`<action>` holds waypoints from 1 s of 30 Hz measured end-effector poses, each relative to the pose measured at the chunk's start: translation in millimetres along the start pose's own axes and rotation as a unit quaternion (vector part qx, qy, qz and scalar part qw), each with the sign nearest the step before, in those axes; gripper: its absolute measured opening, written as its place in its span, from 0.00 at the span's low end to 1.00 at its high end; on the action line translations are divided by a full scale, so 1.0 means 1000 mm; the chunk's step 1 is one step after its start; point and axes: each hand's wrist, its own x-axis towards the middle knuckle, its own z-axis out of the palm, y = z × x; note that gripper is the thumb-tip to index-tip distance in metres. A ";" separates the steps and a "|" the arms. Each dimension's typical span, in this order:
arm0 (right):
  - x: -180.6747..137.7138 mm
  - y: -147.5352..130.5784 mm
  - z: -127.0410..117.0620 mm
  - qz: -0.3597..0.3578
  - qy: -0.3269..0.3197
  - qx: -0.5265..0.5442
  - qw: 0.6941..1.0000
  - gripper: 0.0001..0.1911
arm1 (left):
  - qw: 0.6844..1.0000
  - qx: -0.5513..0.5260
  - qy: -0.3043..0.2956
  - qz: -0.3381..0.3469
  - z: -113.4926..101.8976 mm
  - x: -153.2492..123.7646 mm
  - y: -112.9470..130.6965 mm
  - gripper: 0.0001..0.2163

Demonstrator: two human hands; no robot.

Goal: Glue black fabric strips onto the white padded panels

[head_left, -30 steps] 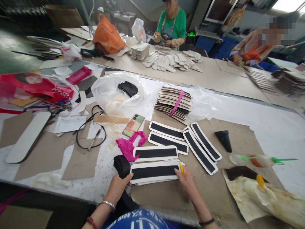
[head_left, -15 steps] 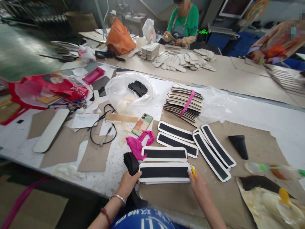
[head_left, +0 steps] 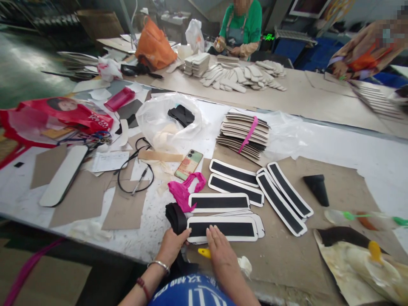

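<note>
A long white-edged board with a black strip point(head_left: 223, 229) lies in front of me on several similar pieces. My left hand point(head_left: 174, 244) pinches its left end between thumb and fingers. With fingers stretched and pressed together, my right hand point(head_left: 221, 253) rests on the black strip near its middle. A yellow-ended tool point(head_left: 204, 253) sticks out under that hand; a whitish lump point(head_left: 245, 266) shows on the other side, perhaps its other end. Beside my left hand is a roll of black strip material point(head_left: 176, 217). Another strip-faced board point(head_left: 219, 203) lies just behind.
More strip-faced boards point(head_left: 282, 202) lie to the right. Behind them is a stack of boards tied with a pink band point(head_left: 247, 134). A phone point(head_left: 189, 164) and pink cloth point(head_left: 181, 193) lie left of centre. Yellowish paste point(head_left: 360, 259) sits at right. Two people work across the table.
My right hand has left the board's right end and moved left onto the strip, bringing the yellow-ended tool along. The lower pieces now show beyond the top board. My left hand keeps its place.
</note>
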 end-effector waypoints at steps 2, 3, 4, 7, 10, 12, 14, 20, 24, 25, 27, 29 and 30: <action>-0.001 -0.004 0.004 -0.005 -0.008 0.002 1.000 0.25 | 1.000 0.007 -0.001 -0.002 0.001 0.000 0.001 0.09; -0.002 -0.005 0.006 -0.006 -0.014 0.003 1.000 0.25 | 1.000 0.010 -0.001 -0.003 0.001 0.001 0.001 0.09; -0.003 -0.005 0.007 -0.007 -0.020 0.003 1.000 0.24 | 1.000 0.014 -0.001 -0.002 0.002 0.001 0.001 0.09; -0.004 -0.003 0.008 -0.013 -0.032 0.004 0.999 0.23 | 1.000 0.021 0.000 -0.001 0.003 0.003 -0.001 0.09; -0.003 -0.002 0.007 -0.018 -0.038 0.003 0.999 0.23 | 1.000 0.023 0.001 0.000 0.003 0.003 -0.003 0.09; -0.003 -0.003 0.006 -0.018 -0.042 0.003 0.999 0.24 | 1.000 0.025 0.001 -0.001 0.003 0.003 -0.003 0.09; -0.003 -0.003 0.006 -0.016 -0.045 0.003 0.999 0.24 | 1.000 0.028 0.000 0.000 0.004 0.003 -0.003 0.10; -0.004 -0.003 0.010 -0.004 -0.059 0.007 0.998 0.24 | 0.999 0.036 -0.005 -0.006 0.005 0.005 -0.004 0.09; -0.002 -0.003 0.007 -0.005 -0.066 0.008 0.998 0.25 | 0.999 0.038 -0.011 -0.004 0.006 0.007 -0.007 0.09; -0.002 -0.004 0.007 -0.005 -0.068 0.008 0.998 0.26 | 0.999 0.039 -0.013 -0.004 0.006 0.007 -0.007 0.09; -0.002 -0.004 0.007 -0.005 -0.071 0.008 0.997 0.26 | 0.999 0.042 -0.018 -0.004 0.007 0.009 -0.007 0.09; -0.003 -0.004 0.009 -0.003 -0.073 0.010 0.997 0.26 | 0.999 0.048 -0.021 -0.005 0.007 0.010 -0.007 0.09; -0.003 -0.004 0.010 -0.002 -0.073 0.011 0.997 0.26 | 0.998 0.051 -0.022 -0.005 0.007 0.010 -0.007 0.10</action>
